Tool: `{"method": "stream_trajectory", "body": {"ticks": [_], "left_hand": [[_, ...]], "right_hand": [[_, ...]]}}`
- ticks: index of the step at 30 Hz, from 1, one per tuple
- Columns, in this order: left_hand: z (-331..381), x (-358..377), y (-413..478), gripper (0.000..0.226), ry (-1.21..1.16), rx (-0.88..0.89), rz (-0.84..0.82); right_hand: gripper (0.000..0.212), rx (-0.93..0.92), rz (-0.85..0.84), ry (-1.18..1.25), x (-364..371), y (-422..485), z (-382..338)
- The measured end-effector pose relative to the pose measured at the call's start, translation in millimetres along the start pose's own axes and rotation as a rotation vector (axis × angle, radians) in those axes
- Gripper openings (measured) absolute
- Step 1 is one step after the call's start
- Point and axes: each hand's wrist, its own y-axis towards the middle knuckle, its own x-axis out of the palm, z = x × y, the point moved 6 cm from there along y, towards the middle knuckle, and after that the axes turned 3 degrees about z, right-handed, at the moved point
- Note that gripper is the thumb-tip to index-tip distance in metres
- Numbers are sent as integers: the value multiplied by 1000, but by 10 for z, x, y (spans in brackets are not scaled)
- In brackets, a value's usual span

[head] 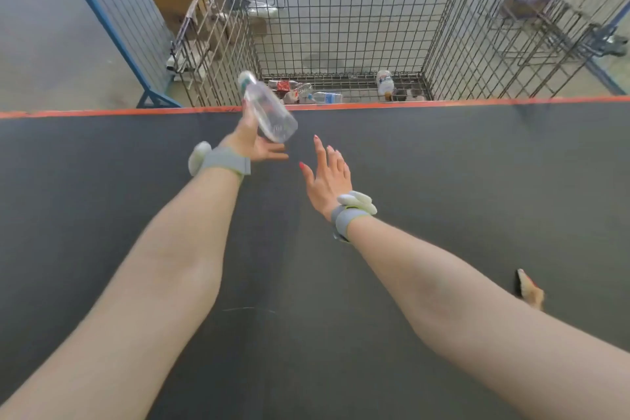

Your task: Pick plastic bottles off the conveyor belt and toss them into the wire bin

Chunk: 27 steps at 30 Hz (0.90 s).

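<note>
The left hand (254, 143) lies palm-up over the belt's (443, 164) far edge, fingers (274, 148) released, the clear bottle (269, 111) tilted across them (cap toward the bin (341, 27)). The right hand (329, 177) hovers nearby, fingers straight, holding nothing.

nothing can be read. in the bin (341, 27) lie bottles with labels: a red label (282, 85) on one, a blue label (329, 98) on another, and bluish print on an upright white bottle (384, 80); all are too blurred and small to make out.
</note>
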Motion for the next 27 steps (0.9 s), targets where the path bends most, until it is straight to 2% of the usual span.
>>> {"method": "stream_trajectory", "body": {"ticks": [3, 6, 12, 16, 20, 23, 27], "left_hand": [[126, 24, 123, 85, 56, -14, 84], [-98, -124, 79, 80, 167, -20, 158], [-786, -558, -476, 65, 723, -126, 264], [-1102, -767, -1075, 70, 1101, -55, 394], [-1744, -953, -1681, 73, 1361, 13, 470], [-2350, -1143, -1957, 81, 1481, -81, 425], [-3006, -1376, -2335, 84, 1598, -217, 239]], "right_hand": [[61, 4, -10, 6, 23, 216, -57], [61, 16, -61, -23, 24, 222, -51], [61, 77, -193, -58, 3, -401, 52], [62, 90, -291, -57, -37, -1126, 0], [65, 67, -510, -63, 127, -1906, 165], [72, 26, -641, -221, 346, -2528, 482], [83, 151, -822, -342, 541, -3254, 866]]}}
